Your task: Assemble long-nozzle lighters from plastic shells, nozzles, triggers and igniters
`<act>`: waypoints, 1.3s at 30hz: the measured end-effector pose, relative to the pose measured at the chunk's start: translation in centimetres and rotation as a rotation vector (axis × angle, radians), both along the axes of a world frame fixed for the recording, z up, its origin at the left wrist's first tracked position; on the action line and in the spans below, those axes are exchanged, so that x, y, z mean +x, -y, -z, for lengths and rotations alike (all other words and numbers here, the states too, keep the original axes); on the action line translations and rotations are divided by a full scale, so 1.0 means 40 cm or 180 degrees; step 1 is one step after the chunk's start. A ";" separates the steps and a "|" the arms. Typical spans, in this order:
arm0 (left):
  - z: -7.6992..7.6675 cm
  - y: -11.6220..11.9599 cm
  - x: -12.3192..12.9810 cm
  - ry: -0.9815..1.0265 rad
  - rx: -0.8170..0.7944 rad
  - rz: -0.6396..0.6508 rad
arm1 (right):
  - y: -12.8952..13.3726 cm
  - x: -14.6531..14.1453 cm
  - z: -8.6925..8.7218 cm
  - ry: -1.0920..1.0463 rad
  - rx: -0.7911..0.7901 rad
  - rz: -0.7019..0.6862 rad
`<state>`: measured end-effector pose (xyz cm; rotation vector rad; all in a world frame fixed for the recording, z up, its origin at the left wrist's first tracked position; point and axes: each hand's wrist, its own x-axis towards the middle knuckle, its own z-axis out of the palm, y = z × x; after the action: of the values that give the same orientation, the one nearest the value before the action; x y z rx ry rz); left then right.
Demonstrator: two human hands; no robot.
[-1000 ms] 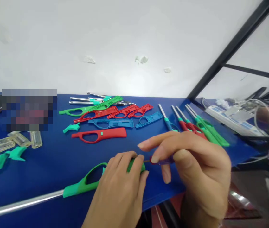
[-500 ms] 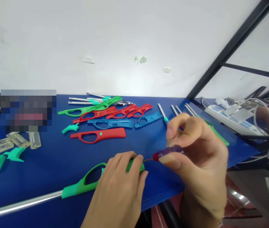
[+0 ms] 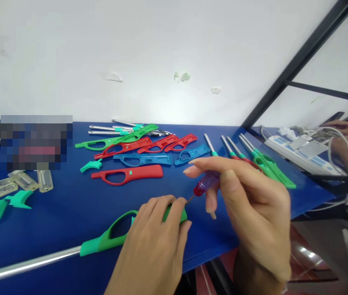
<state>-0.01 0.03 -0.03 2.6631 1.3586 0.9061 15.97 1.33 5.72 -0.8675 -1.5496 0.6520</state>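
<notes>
My left hand is closed over the handle end of a green lighter, pressing it to the blue table; its long metal tube points to the lower left. My right hand holds a small screwdriver with a purple and red handle between its fingers. The screwdriver's thin shaft slants down to the butt end of the lighter, where the tip is hard to make out. A red lighter shell lies just beyond my left hand.
Behind lie red shells, blue shells and metal-tubed parts. Green lighters rest at the right. Clear fuel tanks and teal triggers are at the left. Past a black frame, another person's hands are by a white power strip.
My right hand has shifted its fingers on the screwdriver, with the index finger now stretched out. The screwdriver's handle has tilted upward. My left hand and the lighter have stayed put.
</notes>
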 end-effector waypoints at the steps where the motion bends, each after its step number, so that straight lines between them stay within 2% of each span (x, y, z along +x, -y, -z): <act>1: 0.000 0.000 0.000 0.0004 -0.0001 0.0000 | 0.000 0.003 0.000 -0.0008 -0.0027 -0.0027; 6: -0.004 -0.001 -0.001 -0.0072 -0.0006 -0.0004 | 0.000 0.010 0.000 0.0058 0.0107 -0.0103; 10: 0.001 -0.001 0.001 -0.0041 0.0046 -0.0002 | 0.000 0.007 0.003 0.0108 0.0225 0.0077; 16: 0.008 -0.001 0.002 0.0049 0.0003 0.0091 | -0.006 -0.001 0.017 -0.0167 0.0390 0.0242; 20: -0.001 -0.002 0.002 0.0116 0.0078 0.0081 | -0.007 -0.010 0.018 0.0026 0.0672 0.0424; 23: 0.001 -0.001 0.004 0.0134 0.0095 0.0091 | -0.006 -0.010 0.011 0.0199 0.0802 0.0287; 29: 0.004 0.001 0.002 0.0093 0.0033 0.0019 | 0.004 0.016 0.000 0.0268 0.0146 -0.0114; 32: -0.002 -0.001 0.000 -0.0012 -0.0037 0.0071 | 0.008 0.021 0.003 0.0136 0.0058 -0.0243; 35: -0.004 -0.002 0.002 -0.0046 -0.0015 0.0065 | 0.004 0.017 0.005 0.0079 0.0116 -0.0020; 39: 0.007 0.001 0.007 0.0077 0.0142 -0.0016 | -0.009 0.018 -0.003 0.0167 0.0209 0.0648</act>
<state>0.26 -0.02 -0.31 2.6732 1.3566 0.9773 16.70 1.68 5.84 -0.9839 -1.4969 0.4324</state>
